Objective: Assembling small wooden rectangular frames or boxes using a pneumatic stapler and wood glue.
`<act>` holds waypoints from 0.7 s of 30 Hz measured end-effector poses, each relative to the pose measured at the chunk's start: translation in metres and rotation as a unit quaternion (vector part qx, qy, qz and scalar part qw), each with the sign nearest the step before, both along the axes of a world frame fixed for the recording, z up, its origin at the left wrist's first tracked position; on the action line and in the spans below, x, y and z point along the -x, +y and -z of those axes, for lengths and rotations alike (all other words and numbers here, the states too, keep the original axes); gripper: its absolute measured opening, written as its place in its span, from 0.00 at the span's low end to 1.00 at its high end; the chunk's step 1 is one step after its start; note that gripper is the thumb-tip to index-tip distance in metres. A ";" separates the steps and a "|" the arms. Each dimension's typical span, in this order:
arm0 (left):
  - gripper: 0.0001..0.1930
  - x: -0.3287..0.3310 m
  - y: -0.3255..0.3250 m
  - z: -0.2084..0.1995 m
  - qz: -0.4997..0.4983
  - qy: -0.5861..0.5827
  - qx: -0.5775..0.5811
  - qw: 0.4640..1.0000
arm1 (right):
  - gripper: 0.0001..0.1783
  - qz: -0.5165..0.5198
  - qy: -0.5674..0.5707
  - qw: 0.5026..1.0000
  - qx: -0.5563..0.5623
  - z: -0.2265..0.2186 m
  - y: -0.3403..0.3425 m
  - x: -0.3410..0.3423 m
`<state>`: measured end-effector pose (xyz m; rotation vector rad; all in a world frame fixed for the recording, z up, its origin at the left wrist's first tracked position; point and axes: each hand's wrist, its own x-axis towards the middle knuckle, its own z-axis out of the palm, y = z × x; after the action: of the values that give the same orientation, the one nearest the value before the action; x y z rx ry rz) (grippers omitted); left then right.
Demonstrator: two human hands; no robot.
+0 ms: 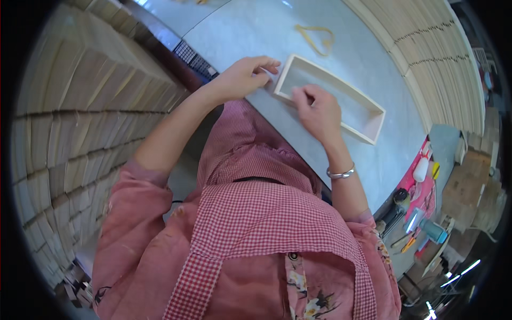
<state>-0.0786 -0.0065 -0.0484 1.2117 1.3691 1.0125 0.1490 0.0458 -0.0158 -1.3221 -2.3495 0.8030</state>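
Note:
A long, narrow frame of pale wood (pixel 360 98) lies on the grey-blue tabletop, and the tabletop's surface shows through its middle. My left hand (pixel 242 77) hovers beside the frame's left end, its fingers bent and apart from the thumb, with nothing visible between them. Over the frame's near long side is my right hand (pixel 321 112), fingers curled in and pressed together. Whatever those fingers may hold is hidden. Part of the near side is covered by this hand. Beyond the frame lies a thin yellow loop (pixel 304 34), perhaps a band.
Tall stacks of thin wooden boards (pixel 69 96) rise on my left. More pale boards (pixel 432 58) stand packed at the table's far right. Past the right edge are a white bottle (pixel 421 169), a pink cloth (pixel 424 197) and several tools. The table (pixel 256 32) ends close before my lap.

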 end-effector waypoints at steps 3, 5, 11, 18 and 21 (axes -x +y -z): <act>0.17 -0.008 0.004 -0.011 -0.040 -0.033 0.069 0.996 | 0.20 -0.020 0.013 0.999 0.047 -0.003 0.001 0.004; 0.11 -0.007 0.011 -0.015 -0.061 -0.062 0.131 0.988 | 0.22 -0.021 0.029 0.996 0.087 -0.006 0.002 0.008; 0.06 -0.001 0.030 -0.018 -0.037 -0.056 0.198 0.978 | 0.27 -0.022 -0.082 0.994 0.061 -0.015 0.005 0.020; 0.03 -0.004 0.045 -0.003 0.069 0.204 0.086 0.973 | 0.27 0.002 -0.109 0.988 0.110 -0.019 0.008 0.024; 0.05 -0.009 0.054 -0.006 0.114 0.397 -0.002 0.911 | 0.27 0.009 -0.117 0.985 0.129 -0.020 0.009 0.024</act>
<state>-0.0699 0.0473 -0.0422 1.8467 1.7639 0.3386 0.1254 0.0545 0.0043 -1.6198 -2.4694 1.0255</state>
